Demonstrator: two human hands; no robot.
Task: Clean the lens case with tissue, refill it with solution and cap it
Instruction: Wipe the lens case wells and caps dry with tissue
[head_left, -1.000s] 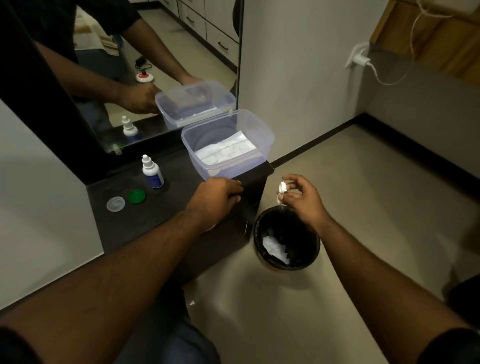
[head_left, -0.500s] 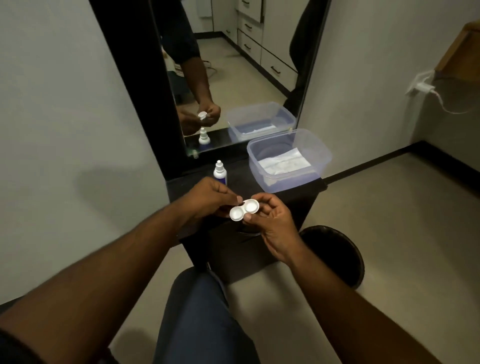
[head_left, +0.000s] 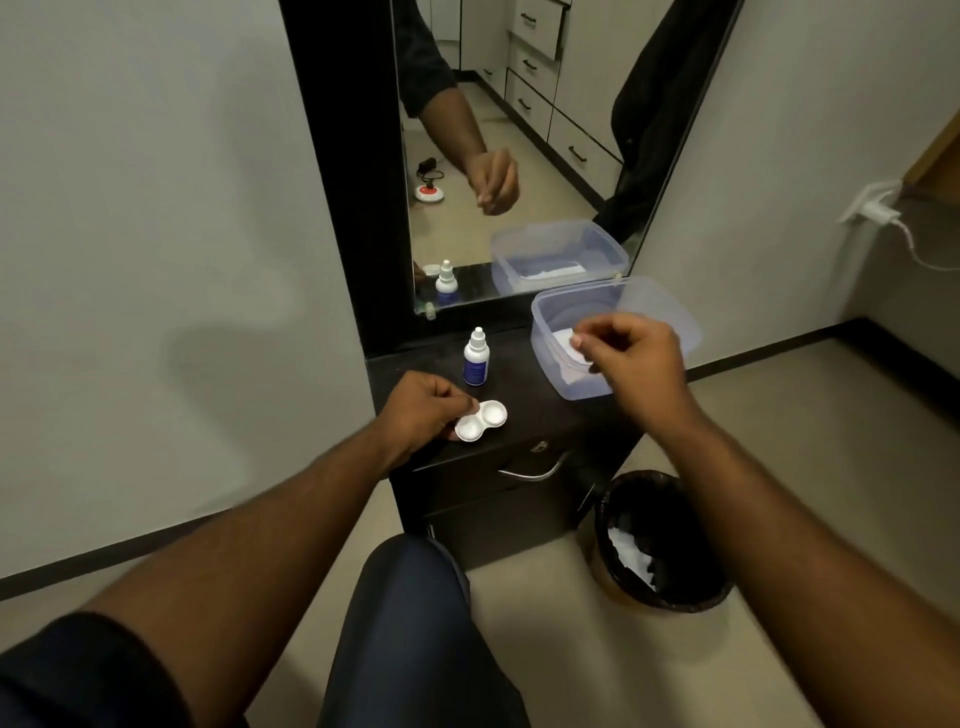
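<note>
The white two-well lens case (head_left: 480, 421) lies uncapped, wells up, at the front of the dark cabinet top (head_left: 540, 405). My left hand (head_left: 421, 410) pinches its left end. Just behind it stands a small white solution bottle (head_left: 476, 358) with a blue label, cap on. My right hand (head_left: 634, 364) hovers over the clear plastic box (head_left: 670, 312) with thumb and fingers curled together above the white tissues (head_left: 563, 343). I see nothing held in it. My left hand hides the spot where the case's caps lay.
A black bin (head_left: 660, 540) holding used tissue stands on the floor right of the cabinet. A mirror (head_left: 519, 130) rises behind the cabinet top. A drawer handle (head_left: 530, 470) sticks out in front. My knee (head_left: 415, 597) is just below the cabinet.
My right hand has let go of the lens case and moved right, over the tissue box. The left hand has brought the case down to the cabinet top.
</note>
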